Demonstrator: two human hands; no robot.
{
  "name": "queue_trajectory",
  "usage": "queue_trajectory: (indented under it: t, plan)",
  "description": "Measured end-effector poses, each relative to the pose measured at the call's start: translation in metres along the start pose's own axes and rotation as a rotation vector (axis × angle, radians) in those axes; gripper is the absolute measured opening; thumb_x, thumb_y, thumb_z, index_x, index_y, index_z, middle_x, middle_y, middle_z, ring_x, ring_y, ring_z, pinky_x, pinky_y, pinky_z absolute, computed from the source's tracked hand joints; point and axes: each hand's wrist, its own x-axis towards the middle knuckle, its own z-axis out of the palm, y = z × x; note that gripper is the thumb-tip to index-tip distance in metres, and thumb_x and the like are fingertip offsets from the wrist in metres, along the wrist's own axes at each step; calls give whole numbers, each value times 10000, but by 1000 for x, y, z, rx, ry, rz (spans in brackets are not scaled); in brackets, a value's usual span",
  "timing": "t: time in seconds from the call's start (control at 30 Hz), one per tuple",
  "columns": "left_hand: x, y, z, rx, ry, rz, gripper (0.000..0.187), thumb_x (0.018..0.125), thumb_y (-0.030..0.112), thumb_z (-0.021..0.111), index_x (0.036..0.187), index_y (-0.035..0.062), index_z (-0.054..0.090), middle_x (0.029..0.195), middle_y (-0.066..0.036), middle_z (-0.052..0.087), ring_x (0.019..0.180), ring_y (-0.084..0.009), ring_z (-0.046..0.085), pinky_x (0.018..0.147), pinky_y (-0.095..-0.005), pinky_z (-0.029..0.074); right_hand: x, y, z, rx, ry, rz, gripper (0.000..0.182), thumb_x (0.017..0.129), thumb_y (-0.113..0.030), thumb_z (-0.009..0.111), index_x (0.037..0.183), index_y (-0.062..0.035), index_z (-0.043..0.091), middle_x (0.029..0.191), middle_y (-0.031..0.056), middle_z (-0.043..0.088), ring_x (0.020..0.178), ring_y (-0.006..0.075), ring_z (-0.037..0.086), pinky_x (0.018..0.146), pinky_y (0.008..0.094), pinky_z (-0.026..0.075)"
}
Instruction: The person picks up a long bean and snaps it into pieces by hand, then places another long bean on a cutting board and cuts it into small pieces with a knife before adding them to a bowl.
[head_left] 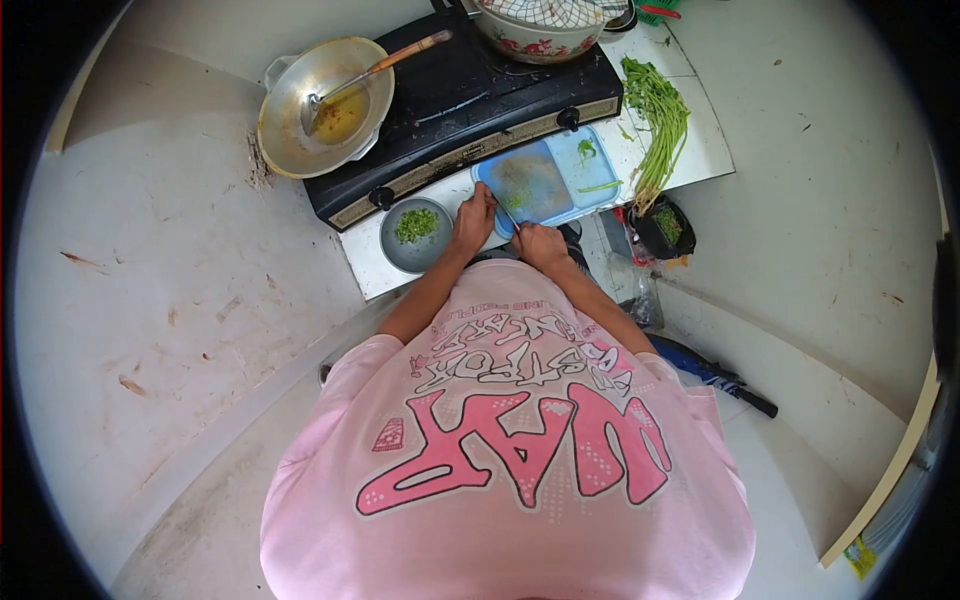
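Observation:
My right hand (540,245) is closed round the handle of a knife (507,214) at the near edge of a blue cutting board (545,205). The blade points up and left toward my left hand (476,215), whose fingers are pressed together near its tip at the board's left edge. Small green bits lie on the board beside the blade, and a green stalk (600,187) and a leaf (586,148) lie on its right part. Left of my left hand, a grey bowl (400,254) holds chopped greens (416,225).
A black stove (450,110) stands behind the board, bearing a wok (283,128) with a ladle at left and a floral pot (540,42) at back. Leafy green stalks (660,120) lie on the white tiles at right. A black container (665,228) with greens sits below them.

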Motion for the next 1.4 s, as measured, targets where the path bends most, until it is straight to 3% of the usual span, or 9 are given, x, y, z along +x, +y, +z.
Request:
queue_trajectory:
  t: [0.47, 0.87, 1.4]
  plan:
    - [7, 5, 1, -107, 134, -70, 333, 852, -86, 654, 1069, 43, 438, 803, -146, 685, 762, -296, 732, 699, -390, 591, -10, 8, -11, -9, -10, 2, 382, 996, -350, 561, 1000, 14, 676, 821, 276, 721, 778, 452, 727, 733, 551, 582]
    - [10, 1, 3, -70, 112, -37, 351, 842, -87, 664, 1070, 42, 431, 801, -156, 685, 774, -318, 735, 689, -408, 590, -1, 4, -3, 2, 3, -24, 388, 986, -346, 558, 971, 24, 673, 830, 273, 727, 777, 446, 732, 733, 546, 589]
    - [18, -1, -4, -20, 62, -68, 446, 819, -39, 785, 1051, 49, 414, 807, -172, 687, 801, -342, 732, 713, -441, 569, -7, 3, -19, -6, -19, 22, 407, 1000, -367, 546, 1015, 21, 667, 805, 291, 714, 765, 463, 725, 727, 556, 584]
